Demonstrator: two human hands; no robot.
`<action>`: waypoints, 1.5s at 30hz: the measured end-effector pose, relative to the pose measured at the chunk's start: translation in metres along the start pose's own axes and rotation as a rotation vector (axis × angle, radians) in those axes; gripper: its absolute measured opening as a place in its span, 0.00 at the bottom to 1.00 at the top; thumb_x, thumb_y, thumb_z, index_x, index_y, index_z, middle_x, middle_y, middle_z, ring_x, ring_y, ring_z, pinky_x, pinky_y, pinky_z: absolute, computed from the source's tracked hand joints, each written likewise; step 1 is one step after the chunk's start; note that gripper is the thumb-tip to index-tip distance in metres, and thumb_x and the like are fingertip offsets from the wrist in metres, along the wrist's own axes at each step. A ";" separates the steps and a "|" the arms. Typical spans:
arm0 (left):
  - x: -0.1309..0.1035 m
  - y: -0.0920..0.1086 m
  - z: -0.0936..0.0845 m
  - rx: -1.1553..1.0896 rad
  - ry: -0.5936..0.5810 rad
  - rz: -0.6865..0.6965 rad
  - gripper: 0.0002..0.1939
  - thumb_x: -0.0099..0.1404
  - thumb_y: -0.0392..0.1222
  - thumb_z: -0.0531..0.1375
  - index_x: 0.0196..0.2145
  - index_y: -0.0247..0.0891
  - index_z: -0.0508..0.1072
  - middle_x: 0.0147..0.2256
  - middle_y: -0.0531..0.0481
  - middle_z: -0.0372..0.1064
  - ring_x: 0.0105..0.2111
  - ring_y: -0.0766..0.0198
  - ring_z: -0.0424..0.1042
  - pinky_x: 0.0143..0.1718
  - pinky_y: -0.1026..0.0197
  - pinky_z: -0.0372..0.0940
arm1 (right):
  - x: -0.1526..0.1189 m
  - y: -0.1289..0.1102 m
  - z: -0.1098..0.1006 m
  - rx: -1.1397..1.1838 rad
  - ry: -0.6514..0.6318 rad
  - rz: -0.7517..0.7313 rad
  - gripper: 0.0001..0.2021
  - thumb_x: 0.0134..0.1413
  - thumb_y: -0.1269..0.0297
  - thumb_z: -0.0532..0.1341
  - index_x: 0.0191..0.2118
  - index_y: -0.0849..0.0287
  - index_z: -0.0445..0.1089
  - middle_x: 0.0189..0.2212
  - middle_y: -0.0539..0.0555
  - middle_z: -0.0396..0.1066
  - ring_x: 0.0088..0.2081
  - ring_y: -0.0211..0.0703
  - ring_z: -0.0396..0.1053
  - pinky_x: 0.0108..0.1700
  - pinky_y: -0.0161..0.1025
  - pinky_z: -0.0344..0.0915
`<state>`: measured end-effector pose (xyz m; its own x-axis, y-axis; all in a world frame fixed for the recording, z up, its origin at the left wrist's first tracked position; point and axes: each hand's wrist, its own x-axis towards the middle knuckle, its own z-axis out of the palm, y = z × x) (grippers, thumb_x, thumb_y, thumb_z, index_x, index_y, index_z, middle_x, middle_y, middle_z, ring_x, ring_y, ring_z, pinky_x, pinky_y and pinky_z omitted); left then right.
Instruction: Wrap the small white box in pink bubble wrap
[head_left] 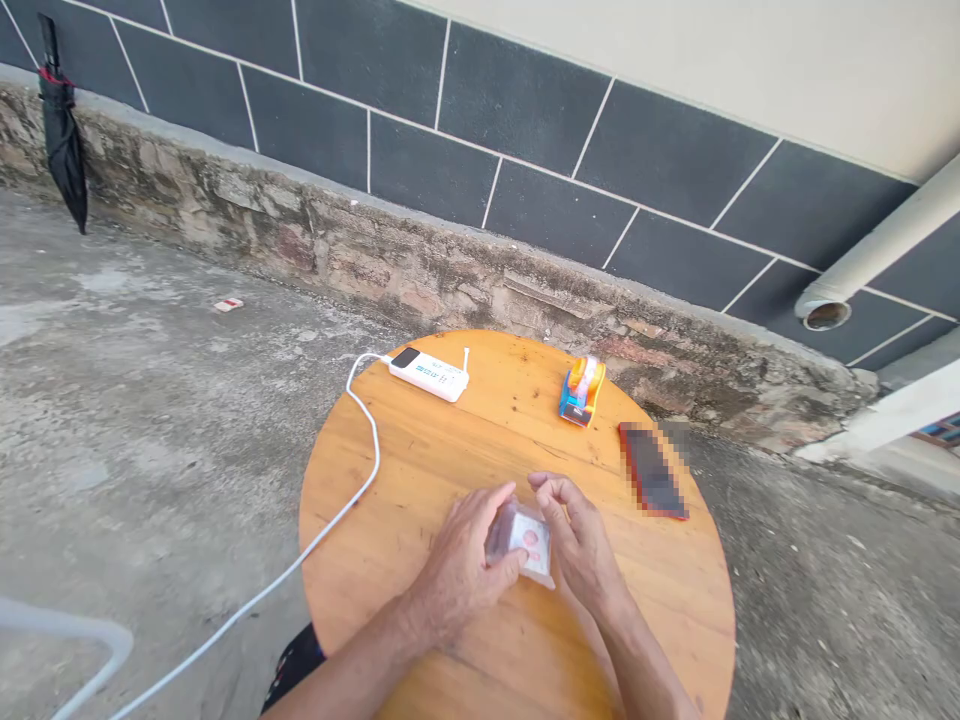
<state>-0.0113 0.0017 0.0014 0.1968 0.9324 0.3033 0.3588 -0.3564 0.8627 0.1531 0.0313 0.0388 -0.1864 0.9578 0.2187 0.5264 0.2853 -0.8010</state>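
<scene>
A small clear plastic packet (531, 540) with a white face and pinkish marks lies low over the round wooden table, between my hands. My left hand (474, 545) grips it from the left, its thumb on the front face and its fingers along the far side. Just right of the packet is my right hand (576, 530), thumb and index finger curled together above the packet's right edge. Whether anything thin is pinched there is too small to tell.
The round table (375, 560) bears a white power strip (429, 374) with a cable off to the left, an orange and blue tape dispenser (582, 392) and a blurred dark phone (654, 472). A black umbrella (63, 140) leans on the wall.
</scene>
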 end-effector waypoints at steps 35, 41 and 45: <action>-0.004 0.012 -0.009 -0.034 -0.163 0.144 0.54 0.49 0.51 0.67 0.65 0.47 0.41 0.62 0.44 0.51 0.56 0.47 0.58 0.57 0.48 0.54 | 0.068 0.014 -0.050 0.002 0.187 0.060 0.16 0.55 0.50 0.56 0.35 0.59 0.69 0.42 0.57 0.73 0.45 0.49 0.67 0.49 0.43 0.58; -0.007 0.002 -0.012 -0.013 -0.222 0.087 0.38 0.61 0.58 0.57 0.64 0.44 0.51 0.64 0.42 0.45 0.62 0.45 0.49 0.60 0.44 0.49 | 0.079 0.028 -0.043 0.045 0.213 0.130 0.15 0.51 0.51 0.58 0.30 0.60 0.69 0.41 0.58 0.74 0.45 0.49 0.68 0.47 0.43 0.59; -0.006 0.004 -0.014 -0.047 -0.214 0.056 0.34 0.63 0.56 0.55 0.63 0.43 0.54 0.64 0.40 0.48 0.62 0.46 0.49 0.61 0.44 0.49 | 0.083 0.035 -0.041 0.061 0.224 0.150 0.16 0.49 0.50 0.58 0.28 0.61 0.70 0.40 0.59 0.75 0.45 0.50 0.69 0.46 0.43 0.60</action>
<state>-0.0239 -0.0049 0.0089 0.4060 0.8752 0.2630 0.2996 -0.3994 0.8664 0.1905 0.1221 0.0514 0.0813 0.9749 0.2071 0.4816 0.1435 -0.8645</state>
